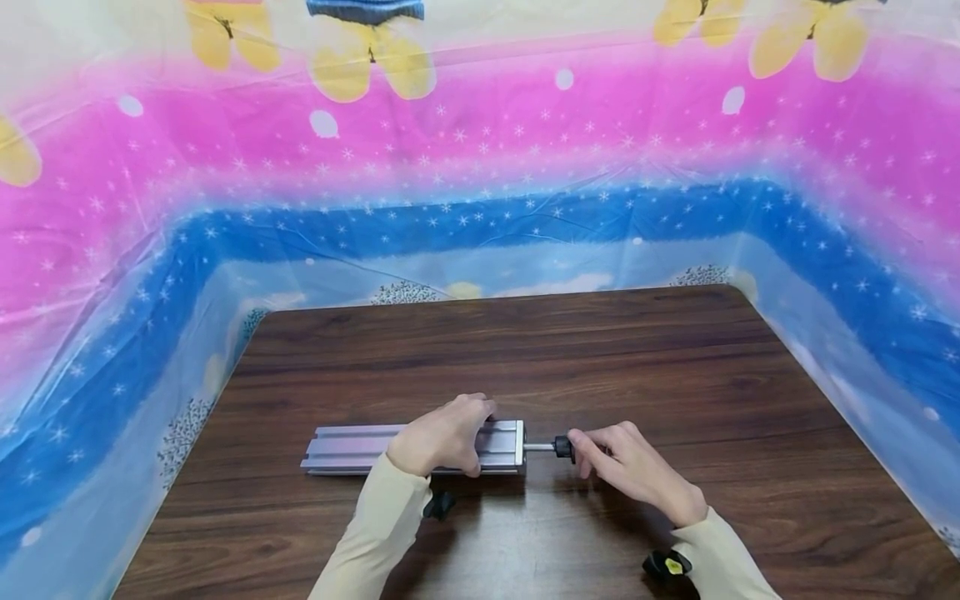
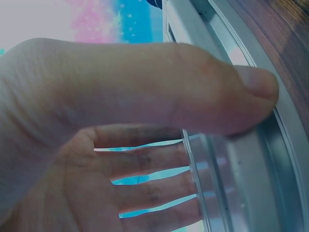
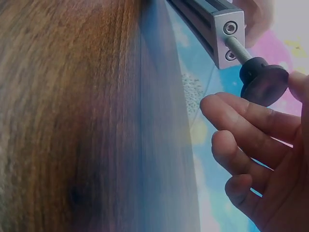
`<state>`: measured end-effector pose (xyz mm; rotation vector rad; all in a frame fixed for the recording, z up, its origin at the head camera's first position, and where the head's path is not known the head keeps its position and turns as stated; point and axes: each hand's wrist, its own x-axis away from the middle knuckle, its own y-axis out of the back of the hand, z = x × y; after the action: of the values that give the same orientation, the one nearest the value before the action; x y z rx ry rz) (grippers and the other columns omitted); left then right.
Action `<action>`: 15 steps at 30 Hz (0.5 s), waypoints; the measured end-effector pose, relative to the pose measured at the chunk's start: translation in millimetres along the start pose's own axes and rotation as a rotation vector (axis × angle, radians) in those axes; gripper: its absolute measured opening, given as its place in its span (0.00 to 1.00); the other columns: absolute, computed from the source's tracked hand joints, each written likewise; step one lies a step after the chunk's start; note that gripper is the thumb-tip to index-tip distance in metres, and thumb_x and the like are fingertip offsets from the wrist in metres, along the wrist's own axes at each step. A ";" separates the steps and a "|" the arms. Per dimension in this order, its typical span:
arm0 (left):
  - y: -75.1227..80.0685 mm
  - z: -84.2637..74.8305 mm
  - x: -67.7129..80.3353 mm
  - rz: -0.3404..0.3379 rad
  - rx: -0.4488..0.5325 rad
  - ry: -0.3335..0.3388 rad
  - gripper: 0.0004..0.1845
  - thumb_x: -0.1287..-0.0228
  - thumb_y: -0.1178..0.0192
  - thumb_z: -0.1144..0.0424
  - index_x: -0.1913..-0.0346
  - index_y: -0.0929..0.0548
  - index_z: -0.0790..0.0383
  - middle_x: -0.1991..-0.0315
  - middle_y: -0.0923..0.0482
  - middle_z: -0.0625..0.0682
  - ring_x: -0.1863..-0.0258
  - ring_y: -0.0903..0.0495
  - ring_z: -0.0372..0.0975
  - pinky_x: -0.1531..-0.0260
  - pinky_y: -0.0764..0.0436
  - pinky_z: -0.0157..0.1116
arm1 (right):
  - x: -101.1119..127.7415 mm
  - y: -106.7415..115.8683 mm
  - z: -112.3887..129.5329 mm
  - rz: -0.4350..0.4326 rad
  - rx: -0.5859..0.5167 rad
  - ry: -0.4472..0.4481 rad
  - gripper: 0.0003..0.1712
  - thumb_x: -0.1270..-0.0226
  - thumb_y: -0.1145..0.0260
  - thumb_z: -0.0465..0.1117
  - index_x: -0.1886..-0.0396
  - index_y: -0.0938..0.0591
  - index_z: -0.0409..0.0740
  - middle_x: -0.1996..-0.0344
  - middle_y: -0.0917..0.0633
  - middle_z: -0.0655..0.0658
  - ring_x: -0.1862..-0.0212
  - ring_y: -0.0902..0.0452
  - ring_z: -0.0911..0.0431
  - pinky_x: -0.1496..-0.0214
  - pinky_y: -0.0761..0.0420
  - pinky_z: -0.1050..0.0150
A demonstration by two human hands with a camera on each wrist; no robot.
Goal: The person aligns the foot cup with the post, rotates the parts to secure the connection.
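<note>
- The left hand (image 1: 442,435) lies over the rail (image 1: 352,447), fingers curled over the far edge and thumb (image 2: 256,92) pressed on the near edge — a grip that likely keeps the rail from sliding or turning.
- The rail lies flat on the table (image 1: 675,367), near the front edge, long way from 9 o'clock to 3 o'clock.
- The right hand (image 1: 633,467) is at 3 o'clock from the rail's end. Its thumb and first finger pinch the black knob (image 1: 562,447); the other fingers (image 3: 241,116) hang loosely curled below, touching nothing.
- The knob sits on a thin screw (image 3: 236,48) that goes into the rail's end plate (image 3: 228,38) — some of the screw shows between knob and plate, so the knob is not tight against it.
- One hand holds, one hand works the knob; that looks like why they are set end to end.
- A bright sheet (image 1: 480,167) with stars stands around the table from 9 to 3 o'clock.
</note>
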<state>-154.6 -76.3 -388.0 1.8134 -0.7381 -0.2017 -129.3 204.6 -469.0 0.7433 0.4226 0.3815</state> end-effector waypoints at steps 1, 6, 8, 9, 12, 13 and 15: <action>0.3 -0.5 0.2 0.004 0.002 0.004 0.33 0.60 0.23 0.74 0.45 0.20 0.67 0.53 0.21 0.54 0.57 0.27 0.42 0.56 0.23 0.41 | 0.3 0.3 0.0 0.005 -0.003 -0.009 0.29 0.17 0.51 0.46 0.80 0.14 0.52 0.81 0.15 0.61 0.79 0.22 0.66 0.73 0.25 0.70; 1.6 -2.0 1.7 0.014 0.011 0.014 0.34 0.59 0.23 0.74 0.43 0.20 0.67 0.50 0.21 0.55 0.55 0.27 0.42 0.54 0.23 0.42 | 5.3 2.9 -0.6 -0.016 -0.011 -0.011 0.17 0.20 0.45 0.46 0.60 0.12 0.46 0.71 0.12 0.56 0.74 0.21 0.67 0.70 0.23 0.69; 2.0 -2.0 2.1 0.015 0.014 0.016 0.35 0.59 0.23 0.74 0.42 0.20 0.67 0.49 0.21 0.55 0.55 0.27 0.43 0.54 0.23 0.42 | 7.6 3.8 -0.6 -0.053 -0.009 0.037 0.14 0.26 0.36 0.47 0.48 0.15 0.46 0.64 0.12 0.53 0.72 0.22 0.67 0.71 0.23 0.69; 2.2 -2.0 2.2 0.015 0.016 0.017 0.35 0.59 0.22 0.74 0.42 0.20 0.67 0.49 0.21 0.55 0.55 0.27 0.43 0.54 0.23 0.43 | 8.5 4.2 -0.6 -0.070 -0.009 0.067 0.19 0.29 0.32 0.47 0.42 0.17 0.47 0.61 0.12 0.53 0.71 0.23 0.68 0.71 0.23 0.70; 2.8 -2.1 2.4 0.019 0.017 0.026 0.35 0.58 0.22 0.73 0.41 0.21 0.67 0.47 0.21 0.55 0.53 0.26 0.43 0.53 0.23 0.43 | 9.5 4.5 -1.0 -0.113 -0.001 0.160 0.29 0.37 0.25 0.45 0.37 0.21 0.51 0.58 0.14 0.51 0.72 0.24 0.67 0.74 0.26 0.72; 2.9 -2.3 2.2 0.020 0.018 0.028 0.35 0.58 0.22 0.73 0.41 0.21 0.66 0.47 0.21 0.55 0.53 0.26 0.44 0.53 0.23 0.44 | 9.4 4.5 -1.3 -0.121 0.006 0.182 0.29 0.38 0.24 0.44 0.37 0.21 0.51 0.60 0.14 0.50 0.73 0.25 0.67 0.74 0.26 0.72; 3.0 -2.7 2.2 0.021 0.018 0.029 0.35 0.58 0.22 0.73 0.41 0.21 0.66 0.47 0.22 0.55 0.53 0.26 0.44 0.53 0.23 0.44 | 9.1 4.8 -1.3 -0.128 0.016 0.199 0.27 0.38 0.25 0.42 0.39 0.20 0.51 0.64 0.14 0.49 0.73 0.26 0.67 0.75 0.27 0.73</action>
<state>-152.7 -76.0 -383.8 1.8209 -0.7399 -0.1552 -123.1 212.8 -468.6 0.6927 0.6577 0.3331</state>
